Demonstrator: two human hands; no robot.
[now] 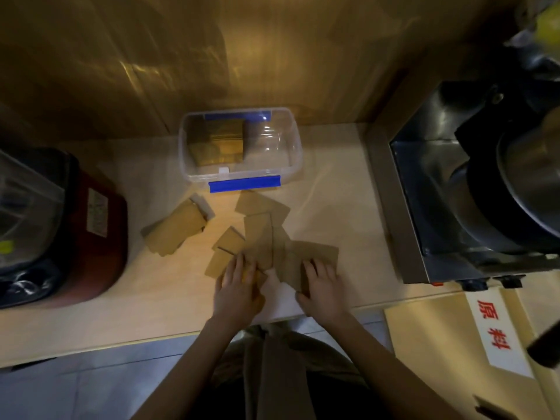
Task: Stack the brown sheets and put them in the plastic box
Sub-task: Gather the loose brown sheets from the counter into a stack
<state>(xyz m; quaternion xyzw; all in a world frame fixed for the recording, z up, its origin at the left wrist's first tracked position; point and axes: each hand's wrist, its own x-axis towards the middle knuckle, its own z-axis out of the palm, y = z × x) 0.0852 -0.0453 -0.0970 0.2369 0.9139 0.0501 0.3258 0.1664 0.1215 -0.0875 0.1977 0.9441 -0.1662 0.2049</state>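
White label (497, 331) at near right, red characters "原料". Left hand (238, 291) and right hand (322, 287), fingers spread, flat on scattered brown sheets (257, 237), plain matte rectangles overlapping on pale tabletop (333, 192). Beyond, clear plastic box (291, 165), blue clips, brown stack (216, 144) inside at left.

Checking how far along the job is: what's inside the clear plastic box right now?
The plastic box is open and holds a stack of brown sheets in its left half; the right half looks bare. How many sheets, and anything beneath them, can't be told.
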